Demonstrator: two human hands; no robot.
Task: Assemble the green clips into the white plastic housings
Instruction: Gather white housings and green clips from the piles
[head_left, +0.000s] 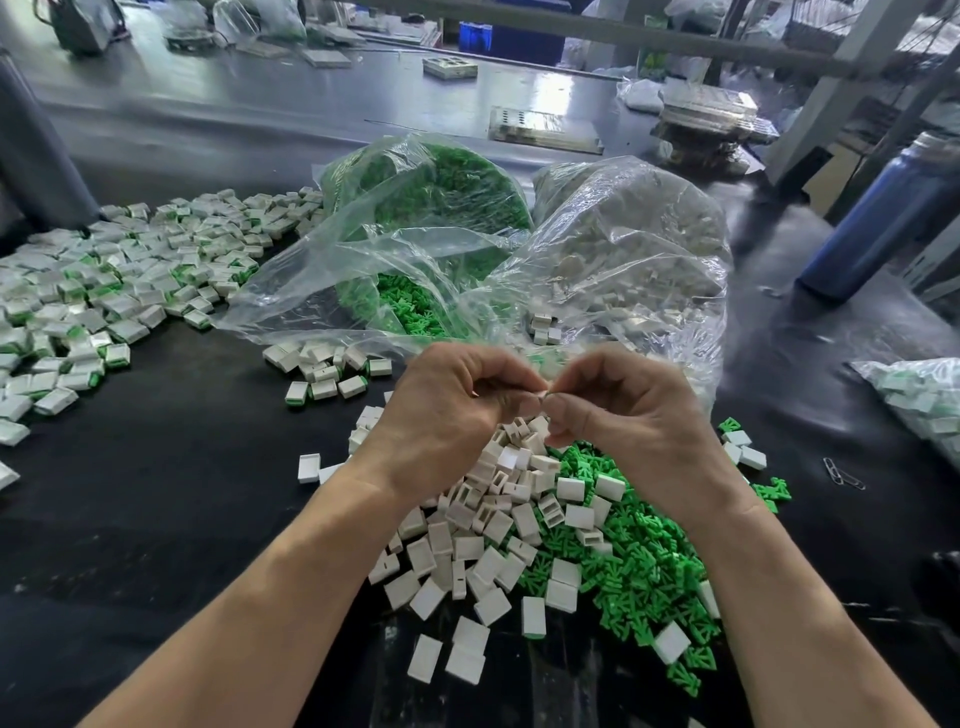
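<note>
Our left hand (441, 415) and right hand (623, 410) raised knuckles-up, fingertips meeting, fingers curled pinching something too hidden to name, over white housings (483, 545) and green clips (639, 566) on worktop (156, 493)

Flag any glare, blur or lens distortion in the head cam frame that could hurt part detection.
Head view: strong wide-angle bowing at the edges; glare on the clear bags and far grey table; background soft; left pile of assembled housings slightly smeared; left hand and right hand hide whatever they pinch; loose green clips sharp.
</note>
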